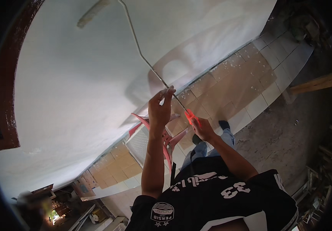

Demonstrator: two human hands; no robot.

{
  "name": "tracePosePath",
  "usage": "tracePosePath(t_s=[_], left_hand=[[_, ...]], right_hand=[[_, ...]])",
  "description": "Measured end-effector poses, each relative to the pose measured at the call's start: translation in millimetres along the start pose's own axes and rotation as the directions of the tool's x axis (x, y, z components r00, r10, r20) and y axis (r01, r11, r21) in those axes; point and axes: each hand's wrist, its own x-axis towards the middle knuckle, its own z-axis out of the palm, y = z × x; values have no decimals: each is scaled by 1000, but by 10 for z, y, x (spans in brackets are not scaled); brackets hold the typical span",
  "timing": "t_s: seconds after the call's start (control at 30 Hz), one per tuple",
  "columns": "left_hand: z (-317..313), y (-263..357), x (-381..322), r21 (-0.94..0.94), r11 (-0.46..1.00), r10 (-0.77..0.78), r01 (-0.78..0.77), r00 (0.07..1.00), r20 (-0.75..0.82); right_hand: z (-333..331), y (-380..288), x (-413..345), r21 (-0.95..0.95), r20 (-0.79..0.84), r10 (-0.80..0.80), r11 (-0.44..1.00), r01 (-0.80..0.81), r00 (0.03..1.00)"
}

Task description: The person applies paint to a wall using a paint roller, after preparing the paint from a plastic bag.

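My right hand (204,130) grips the orange-red handle (192,117) of a paint roller. Farther up its thin metal rod (145,60), the thumb and fingers of my left hand (160,108) pinch the shaft. The rod bends upward and passes out of the top of the view. A pale, worn-looking roller sleeve (93,13) shows at upper left, in front of the white wall (76,72); whether it touches the wall I cannot tell. Below my left hand stands a pink plastic piece of furniture (170,141), partly hidden by my forearm.
A pale textured panel (139,144) lies beside the pink furniture. Paint-spotted tan tiles (226,78) run along the wall's foot, bordering rough concrete (258,144). A dark red frame (6,86) bounds the wall at left. A wooden beam (318,83) juts in at right.
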Motion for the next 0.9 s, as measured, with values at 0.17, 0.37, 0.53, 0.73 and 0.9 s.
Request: tracePosePath(t_s=[0.17, 0.37, 0.53, 0.73, 0.9], left_hand=[[259, -818, -345, -229, 896, -353, 381, 923, 154], [-316, -1143, -906, -84, 978, -180, 193, 973, 143], [-1082, -1171, -1517, -464, 823, -443, 329, 882, -160], [-1409, -2236, -2620, -192, 796, -602, 575, 716, -353], [-1197, -3380, -4252, -150, 536, -834, 830, 494, -247]], right_hand=[[166, 901, -275, 23, -178, -118, 992, 124, 977], [11, 848, -419, 7, -60, 41, 999, -41, 997], [17, 422, -70, 46, -72, -124, 991, 127, 990], [155, 898, -378, 173, -74, 128, 978, -114, 989], [368, 871, -651, 166, -145, 122, 981, -98, 982]])
